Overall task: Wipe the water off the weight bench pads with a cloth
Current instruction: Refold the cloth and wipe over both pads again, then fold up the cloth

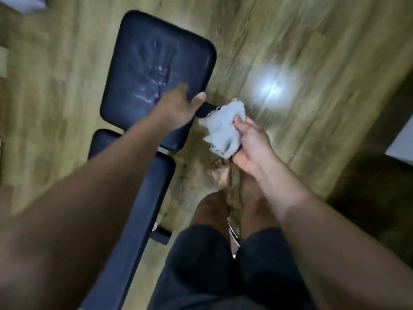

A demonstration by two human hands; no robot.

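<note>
A black weight bench stands on the floor, its seat pad (pixel 145 63) at the far end with streaks of water glinting near its middle. The long back pad (pixel 138 198) runs toward me at lower left. My left hand (pixel 178 104) grips the seat pad's near right corner, thumb over the edge. To the right of the pad, off the bench, my right hand (pixel 250 144) holds a crumpled white cloth (pixel 223 128) above the floor.
Wooden plank floor (pixel 312 63) surrounds the bench, with a bright light reflection to the right. My bare legs and a foot (pixel 221 175) stand beside the bench. The bench's metal frame (pixel 161 236) shows under the back pad. A pale object (pixel 402 142) sits at the right edge.
</note>
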